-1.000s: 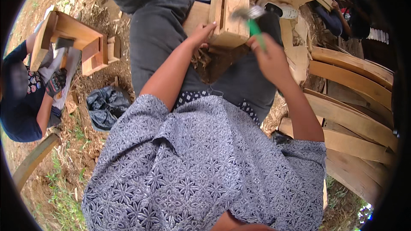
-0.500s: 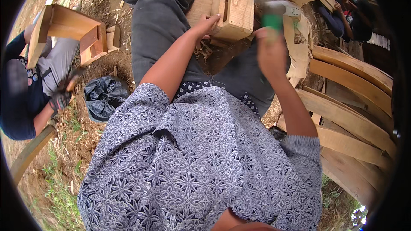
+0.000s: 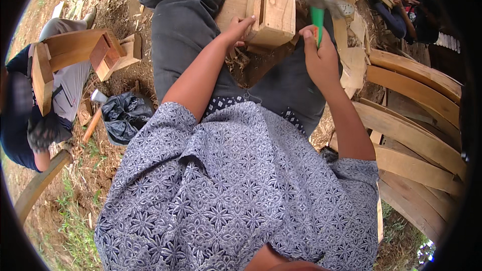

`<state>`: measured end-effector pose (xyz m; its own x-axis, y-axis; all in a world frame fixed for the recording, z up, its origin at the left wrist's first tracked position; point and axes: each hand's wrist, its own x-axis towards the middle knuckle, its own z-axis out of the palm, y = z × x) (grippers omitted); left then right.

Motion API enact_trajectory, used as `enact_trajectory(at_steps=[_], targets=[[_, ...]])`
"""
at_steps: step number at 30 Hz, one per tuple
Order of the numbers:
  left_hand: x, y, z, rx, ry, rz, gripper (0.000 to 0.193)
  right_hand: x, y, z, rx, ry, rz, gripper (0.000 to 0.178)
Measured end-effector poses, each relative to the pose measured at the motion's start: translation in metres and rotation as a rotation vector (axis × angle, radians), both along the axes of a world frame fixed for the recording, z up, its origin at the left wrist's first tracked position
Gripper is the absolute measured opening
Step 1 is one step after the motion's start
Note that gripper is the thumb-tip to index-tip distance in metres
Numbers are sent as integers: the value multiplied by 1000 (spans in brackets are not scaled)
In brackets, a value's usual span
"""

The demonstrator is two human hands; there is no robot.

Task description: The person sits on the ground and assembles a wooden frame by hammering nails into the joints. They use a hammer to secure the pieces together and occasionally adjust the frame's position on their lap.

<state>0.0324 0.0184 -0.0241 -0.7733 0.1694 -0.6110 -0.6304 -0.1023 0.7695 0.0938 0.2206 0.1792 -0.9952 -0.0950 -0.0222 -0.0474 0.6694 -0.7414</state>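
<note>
A wooden frame (image 3: 277, 7) of joined boards rests across my lap at the top of the view. My left hand (image 3: 240, 31) grips its near left edge, thumb on top and fingers curled underneath. To the right of the frame, my right hand (image 3: 322, 59) is closed around the green handle of a hammer (image 3: 317, 17). The hammer's metal head is raised beside the frame, apart from it and smeared by motion. Wood chips lie on the dark surface between my thighs.
At left, a co-worker (image 3: 22, 120) handles an angled wooden frame (image 3: 78, 47). A wooden-handled hammer (image 3: 92, 126) lies by a black plastic bag (image 3: 125, 115). Curved boards (image 3: 411, 125) are stacked at right. Another person (image 3: 422, 17) sits at the far right.
My right hand still holds the hammer, its head now slightly left and higher. My left hand stays on the frame. The co-worker's hammer is now on the ground, and their frame has turned.
</note>
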Motion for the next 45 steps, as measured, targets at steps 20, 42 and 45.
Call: enact_trajectory(at_steps=[20,42,45], targets=[[-65,39,15,-232,129,-127,66,113,133,-80,-971,-510,-528,36],[33,-5,78,1120,155,-12,79,108,156,-84,-1159,-523,-407,45],[56,-8,80,1071,245,-111,94,112,154,-85,-1223,-502,-417,47]])
